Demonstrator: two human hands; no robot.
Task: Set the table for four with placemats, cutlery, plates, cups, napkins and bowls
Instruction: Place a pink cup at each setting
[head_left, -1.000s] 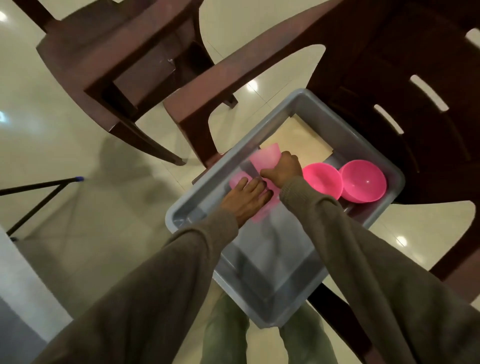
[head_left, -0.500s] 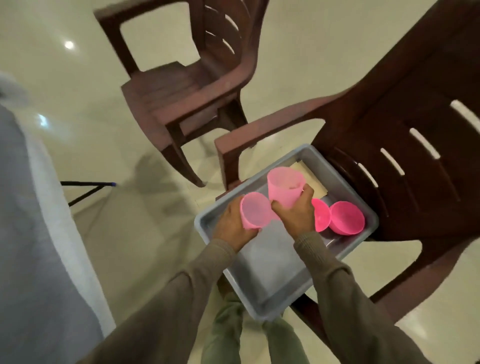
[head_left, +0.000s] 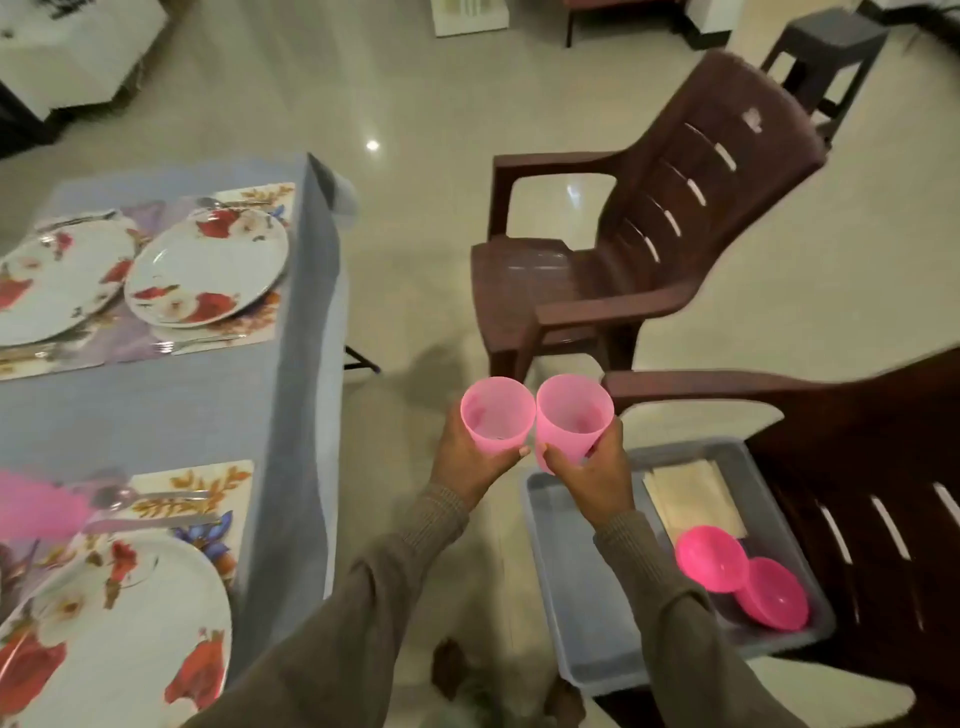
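Between desk (head_left: 156, 410) and bin (head_left: 582, 623), two pink cups (head_left: 498, 415) (head_left: 574, 415), judged light, thin and stiff, are gripped low around their walls by left hand (head_left: 470, 457) and right hand (head_left: 597, 473).

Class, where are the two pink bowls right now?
Lower right of the head view: the pink bowls lie in the grey tub on the near chair.

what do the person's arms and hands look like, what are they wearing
Both arms wear long sleeves of a drab olive-brown knit, the left sleeve and the right sleeve alike, each ending in a ribbed cuff at the wrist. The left hand and right hand are bare: no gloves, and no rings, watch or bracelet show. The fabric is plain, with no visible print or logo.
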